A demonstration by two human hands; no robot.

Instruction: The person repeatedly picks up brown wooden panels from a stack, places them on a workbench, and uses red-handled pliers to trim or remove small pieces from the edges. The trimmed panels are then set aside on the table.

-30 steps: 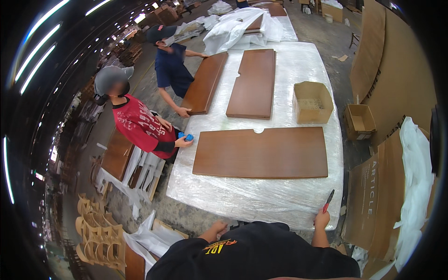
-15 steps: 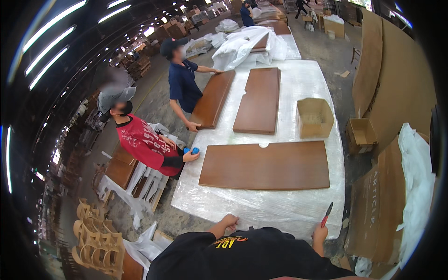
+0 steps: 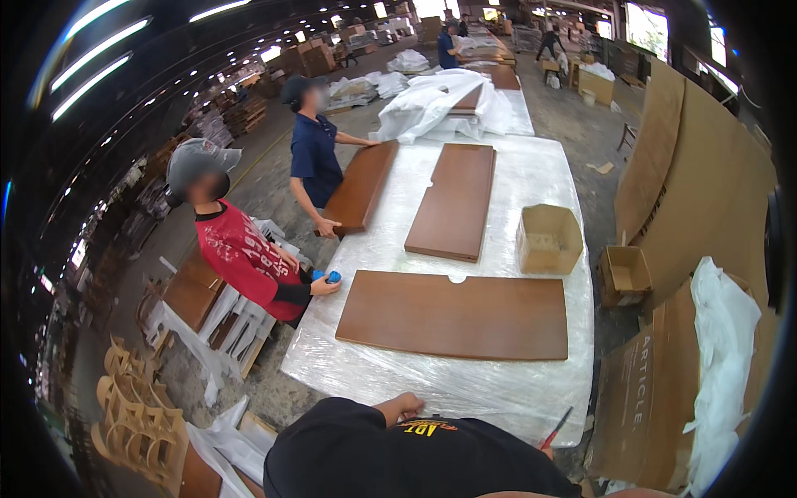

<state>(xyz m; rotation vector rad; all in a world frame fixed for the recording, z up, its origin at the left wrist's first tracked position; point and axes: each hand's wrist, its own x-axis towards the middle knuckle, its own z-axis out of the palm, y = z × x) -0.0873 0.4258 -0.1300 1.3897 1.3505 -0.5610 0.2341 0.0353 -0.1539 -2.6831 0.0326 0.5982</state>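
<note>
My left hand (image 3: 406,406) is at the near edge of the plastic-wrapped table (image 3: 398,369), its fingers curled in. Whatever may be in them is hidden. To the right, my right hand (image 3: 546,453), mostly covered by my sleeve and body, is closed on a slim red-handled tool (image 3: 555,430) with a dark pointed end, tilted up. Ahead of both hands a brown wooden panel (image 3: 452,317) with a small half-round notch in its far edge lies flat. Neither hand touches it. Farther off lies a second notched wooden panel (image 3: 452,199).
An open cardboard box (image 3: 550,241) stands on the table's right side. At left, a person in red (image 3: 241,249) holds a blue item (image 3: 332,277); another in navy (image 3: 315,158) grips a tilted panel (image 3: 363,187). Cartons (image 3: 627,278) and white foam sheeting (image 3: 721,349) line the right.
The view has tipped up and shifted, so the table appears lower. My right hand has drawn back, showing less of itself. The person in navy has tilted the panel more at the table's left edge.
</note>
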